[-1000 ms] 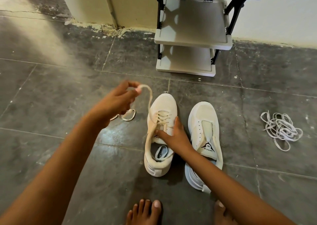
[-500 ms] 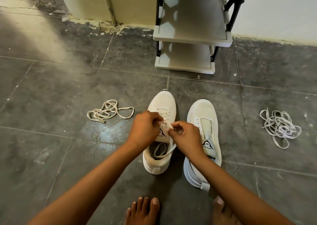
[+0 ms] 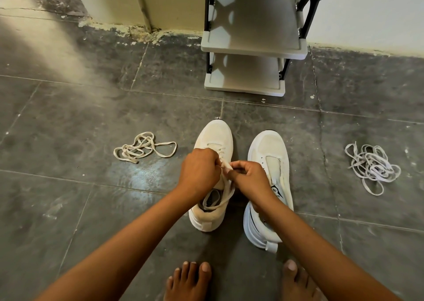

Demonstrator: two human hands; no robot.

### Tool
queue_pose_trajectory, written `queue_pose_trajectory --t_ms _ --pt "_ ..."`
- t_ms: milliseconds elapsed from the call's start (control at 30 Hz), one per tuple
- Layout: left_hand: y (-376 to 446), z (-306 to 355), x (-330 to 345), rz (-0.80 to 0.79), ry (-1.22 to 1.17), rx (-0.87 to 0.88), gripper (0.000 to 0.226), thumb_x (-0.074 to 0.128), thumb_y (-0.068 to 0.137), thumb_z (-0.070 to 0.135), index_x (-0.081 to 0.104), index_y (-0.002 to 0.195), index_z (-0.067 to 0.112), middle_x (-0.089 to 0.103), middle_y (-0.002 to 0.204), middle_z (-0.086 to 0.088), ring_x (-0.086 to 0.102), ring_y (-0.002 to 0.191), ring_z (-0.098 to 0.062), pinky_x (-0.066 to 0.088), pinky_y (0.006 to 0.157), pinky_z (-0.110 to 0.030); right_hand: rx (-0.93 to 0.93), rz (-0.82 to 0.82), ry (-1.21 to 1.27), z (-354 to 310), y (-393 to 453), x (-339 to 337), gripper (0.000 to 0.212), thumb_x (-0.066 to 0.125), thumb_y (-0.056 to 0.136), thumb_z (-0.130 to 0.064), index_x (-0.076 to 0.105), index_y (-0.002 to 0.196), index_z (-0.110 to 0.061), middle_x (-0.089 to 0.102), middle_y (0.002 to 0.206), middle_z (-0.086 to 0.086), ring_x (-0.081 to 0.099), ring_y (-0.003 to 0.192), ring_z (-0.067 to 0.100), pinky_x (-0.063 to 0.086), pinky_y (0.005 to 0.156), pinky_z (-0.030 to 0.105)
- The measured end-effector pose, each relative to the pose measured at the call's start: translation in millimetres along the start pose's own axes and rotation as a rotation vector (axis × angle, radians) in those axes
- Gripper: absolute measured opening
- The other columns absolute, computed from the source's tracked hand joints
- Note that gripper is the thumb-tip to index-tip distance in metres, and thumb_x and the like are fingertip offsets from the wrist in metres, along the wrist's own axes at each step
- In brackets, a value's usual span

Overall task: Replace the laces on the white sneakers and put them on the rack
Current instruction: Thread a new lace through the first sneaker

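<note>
Two white sneakers stand side by side on the dark tiled floor, toes pointing at the rack. Over the tongue of the left sneaker (image 3: pixel 214 135), my left hand (image 3: pixel 199 170) and my right hand (image 3: pixel 249 178) each pinch the cream lace (image 3: pixel 226 195) that is threaded through its eyelets; a loop of that lace hangs across the shoe's opening. The right sneaker (image 3: pixel 268 154) has no lace and its tongue lies bare. A loose cream lace (image 3: pixel 142 148) lies in a heap to the left. A tangle of white laces (image 3: pixel 372 166) lies to the right.
A white shoe rack (image 3: pixel 253 48) with black posts stands against the wall straight ahead, its two visible shelves bare. My bare feet (image 3: pixel 190 280) show at the bottom edge, just behind the sneakers. A cream wall corner (image 3: pixel 137 5) rises at the back left.
A second ago my left hand held a cream lace up at the left while my right hand pressed on the shoe. That lace now lies on the floor and both hands pinch the shoe's lace.
</note>
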State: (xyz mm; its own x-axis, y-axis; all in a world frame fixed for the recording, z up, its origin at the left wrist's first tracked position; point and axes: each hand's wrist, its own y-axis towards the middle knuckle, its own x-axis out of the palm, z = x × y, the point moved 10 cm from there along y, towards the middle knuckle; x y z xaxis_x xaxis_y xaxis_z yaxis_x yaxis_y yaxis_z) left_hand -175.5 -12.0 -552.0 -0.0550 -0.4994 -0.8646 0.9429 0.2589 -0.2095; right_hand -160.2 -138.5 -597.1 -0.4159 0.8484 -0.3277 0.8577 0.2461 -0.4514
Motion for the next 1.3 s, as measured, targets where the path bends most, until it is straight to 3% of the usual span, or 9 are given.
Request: queue_pose_trajectory --t_ms 167,300,467,633,867,1000,1100,1167,1300 --pt "-1 -2 3 0.03 -0.018 -0.031 0.019 0.054 0.086 0.017 0.072 0.092 0.014 0.069 0.086 -0.006 0.062 0.079 -0.024 0.053 0.07 -0.034 0.068 -0.039 0.128 5 -1 1 0.016 0.054 0.094 -0.022 0.067 0.084 -0.026 0.069 0.089 0.006 0.066 0.093 0.027 0.054 0.089 0.039" --pt "-4 -12 6 0.057 -0.147 -0.108 0.014 0.06 0.084 0.015 0.073 0.089 0.019 0.07 0.084 -0.002 0.064 0.081 -0.021 0.054 0.072 -0.033 0.091 -0.052 0.184 9 0 4 0.016 0.052 0.095 -0.02 0.068 0.098 -0.018 0.069 0.093 0.005 0.066 0.088 0.019 0.053 0.091 0.039" --pt "-11 -15 6 0.117 -0.225 -0.14 0.017 0.06 0.083 0.012 0.063 0.083 0.029 0.069 0.078 0.001 0.063 0.074 -0.017 0.053 0.065 -0.032 0.088 -0.066 0.219 8 -2 5 0.015 0.052 0.095 -0.017 0.066 0.095 -0.02 0.068 0.091 0.002 0.065 0.083 0.014 0.055 0.087 0.032" --pt "-18 -9 2 0.196 -0.19 -0.056 0.017 0.057 0.086 0.013 0.051 0.096 0.024 0.067 0.079 0.0 0.061 0.075 -0.021 0.053 0.066 -0.039 0.074 -0.084 0.258 4 -3 9 0.01 0.055 0.093 -0.014 0.064 0.098 -0.014 0.065 0.093 0.002 0.064 0.087 0.013 0.055 0.073 0.02" --pt "-14 10 -1 0.172 -0.02 0.091 0.011 0.048 0.093 0.015 0.049 0.104 0.018 0.067 0.088 -0.005 0.061 0.075 -0.026 0.046 0.064 -0.032 0.104 -0.089 0.222 6 -1 12 0.028 0.063 0.089 -0.021 0.063 0.114 -0.011 0.068 0.104 0.008 0.065 0.097 0.02 0.055 0.088 0.033" --pt "-12 6 2 0.081 -0.057 0.129 0.022 0.052 0.088 0.01 0.05 0.108 0.02 0.07 0.099 -0.001 0.063 0.087 -0.023 0.052 0.071 -0.036 0.163 -0.074 0.347 11 0 11 0.01 0.061 0.09 -0.018 0.067 0.097 -0.013 0.069 0.094 0.005 0.066 0.093 0.019 0.055 0.082 0.027" --pt "-15 -7 3 -0.054 -0.211 0.129 0.037 0.058 0.081 0.0 0.048 0.106 0.025 0.064 0.114 0.003 0.059 0.111 -0.015 0.047 0.091 -0.031 0.209 -0.018 0.457 17 0 13 0.005 0.062 0.089 -0.013 0.067 0.088 -0.011 0.068 0.089 0.005 0.066 0.086 0.017 0.055 0.074 0.021" --pt "-20 -14 -6 -0.059 -0.255 0.127 0.042 0.065 0.078 0.005 0.048 0.109 0.027 0.058 0.119 0.006 0.051 0.119 -0.016 0.04 0.101 -0.04 0.205 -0.014 0.461 17 -1 19 0.002 0.064 0.087 -0.012 0.066 0.086 -0.011 0.067 0.085 0.005 0.063 0.078 0.013 0.054 0.072 0.019" --pt "-26 -24 -32 0.04 -0.036 0.099 0.033 0.073 0.076 0.028 0.05 0.099 0.025 0.055 0.101 0.007 0.05 0.098 -0.016 0.045 0.079 -0.033 0.099 0.049 0.321 13 0 17 0.006 0.067 0.085 -0.016 0.067 0.08 -0.015 0.066 0.077 0.0 0.059 0.072 0.012 0.052 0.073 0.025"
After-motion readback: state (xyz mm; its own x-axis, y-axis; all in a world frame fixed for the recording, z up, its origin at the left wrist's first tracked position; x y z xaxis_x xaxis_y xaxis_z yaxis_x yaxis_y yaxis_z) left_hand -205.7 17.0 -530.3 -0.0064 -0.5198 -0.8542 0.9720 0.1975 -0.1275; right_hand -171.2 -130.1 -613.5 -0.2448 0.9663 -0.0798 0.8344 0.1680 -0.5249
